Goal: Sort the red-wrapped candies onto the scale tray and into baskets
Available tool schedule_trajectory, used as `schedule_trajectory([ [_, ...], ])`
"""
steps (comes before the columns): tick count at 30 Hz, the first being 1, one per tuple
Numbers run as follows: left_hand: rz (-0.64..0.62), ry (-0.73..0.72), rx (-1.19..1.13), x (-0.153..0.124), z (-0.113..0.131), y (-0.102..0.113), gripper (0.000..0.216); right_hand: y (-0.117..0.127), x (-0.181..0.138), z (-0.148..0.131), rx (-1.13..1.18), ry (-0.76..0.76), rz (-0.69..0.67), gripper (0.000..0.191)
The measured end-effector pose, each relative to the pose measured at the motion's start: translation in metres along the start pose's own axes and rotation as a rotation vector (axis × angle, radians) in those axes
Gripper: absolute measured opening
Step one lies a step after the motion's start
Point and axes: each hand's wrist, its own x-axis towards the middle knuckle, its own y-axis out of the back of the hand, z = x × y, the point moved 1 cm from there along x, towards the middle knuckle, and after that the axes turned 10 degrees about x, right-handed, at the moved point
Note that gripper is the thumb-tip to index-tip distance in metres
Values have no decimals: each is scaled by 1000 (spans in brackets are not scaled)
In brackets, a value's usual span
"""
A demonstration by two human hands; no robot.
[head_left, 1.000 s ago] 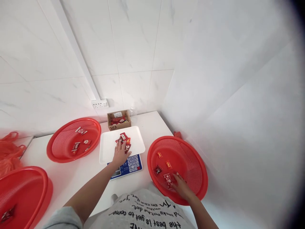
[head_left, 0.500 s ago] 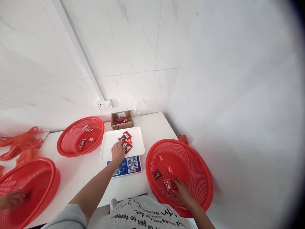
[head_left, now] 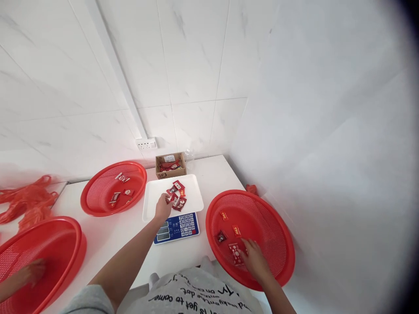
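My left hand (head_left: 163,206) is over the white tray (head_left: 151,192) of a scale, its fingers closed on a small red wrapped packet at the left of a pile. Several more red and dark-red packets (head_left: 180,204) lie in that pile. Beneath the tray, the blue keypad and display panel of the scale (head_left: 176,228) faces me. On the right, my right hand (head_left: 256,261) reaches into a red mesh basket (head_left: 278,231), fingers apart, beside a red-and-white patterned packet (head_left: 235,254). Two orange-red packets (head_left: 236,231) and a dark packet (head_left: 221,236) lie there too.
A cardboard box (head_left: 170,165) of packets stands behind the tray. Left of it, another red basket (head_left: 94,192) holds several packets. Another person's hand (head_left: 32,272) is inside a red basket (head_left: 74,235) at lower left. Red plastic bags (head_left: 31,198) lie at the far left.
My left hand's fingers have drawn in around a packet at the pile's edge. My right hand stays beside the patterned packet. The dark packet at the other person's hand is no longer visible.
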Motion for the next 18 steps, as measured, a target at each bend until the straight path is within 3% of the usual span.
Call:
schedule_trajectory([
  [4,-113,-98,-252,-40,22,32,29,10,-33,-76,270,57,82,46],
  [7,-358,-213,-576,-79,43,68,33,15,-64,-139,545,186,-18,41],
  [10,-569,-292,-686,-111,59,105,35,18,-94,-195,729,358,-177,46],
  [14,-799,-359,-714,-133,63,133,31,16,-126,-245,648,545,-214,47],
  [18,-806,-426,-708,-141,52,144,29,5,-149,-266,543,572,-30,45],
])
